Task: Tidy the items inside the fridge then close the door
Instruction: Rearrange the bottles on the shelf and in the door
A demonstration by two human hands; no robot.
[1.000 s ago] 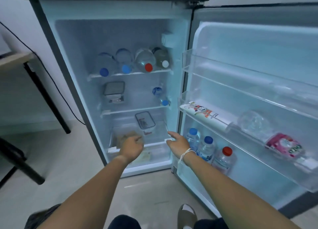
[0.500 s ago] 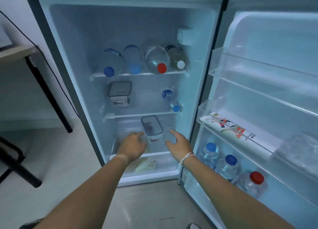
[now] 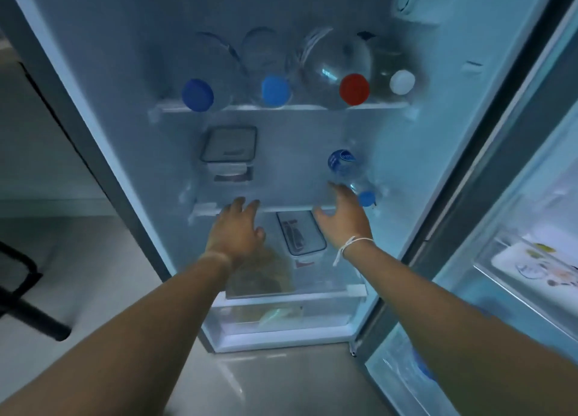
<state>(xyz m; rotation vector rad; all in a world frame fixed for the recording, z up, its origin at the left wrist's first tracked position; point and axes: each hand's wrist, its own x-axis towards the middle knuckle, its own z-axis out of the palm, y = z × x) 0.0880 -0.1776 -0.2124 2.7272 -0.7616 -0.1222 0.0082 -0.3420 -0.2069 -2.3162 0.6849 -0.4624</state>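
The fridge stands open before me. Several bottles lie on the top shelf (image 3: 281, 107), caps toward me. On the middle shelf (image 3: 281, 209) sit a lidded container (image 3: 229, 148) at left and a small bottle with a blue cap (image 3: 350, 174) lying at right. Another lidded container (image 3: 300, 232) rests on the lower shelf beside a brownish bag (image 3: 266, 275). My left hand (image 3: 236, 232) hovers at the middle shelf's front edge, fingers apart and empty. My right hand (image 3: 342, 221) is open just left of the small bottle, fingertips near it.
The open fridge door (image 3: 516, 196) is at right, its racks holding a white packet (image 3: 538, 267) and bottles low down. A clear drawer (image 3: 281, 317) sits at the fridge bottom. A dark table leg (image 3: 34, 318) stands on the floor at left.
Both hands rose from the lower shelf to the middle shelf. The camera moved closer in, and my right hand went toward the small bottle.
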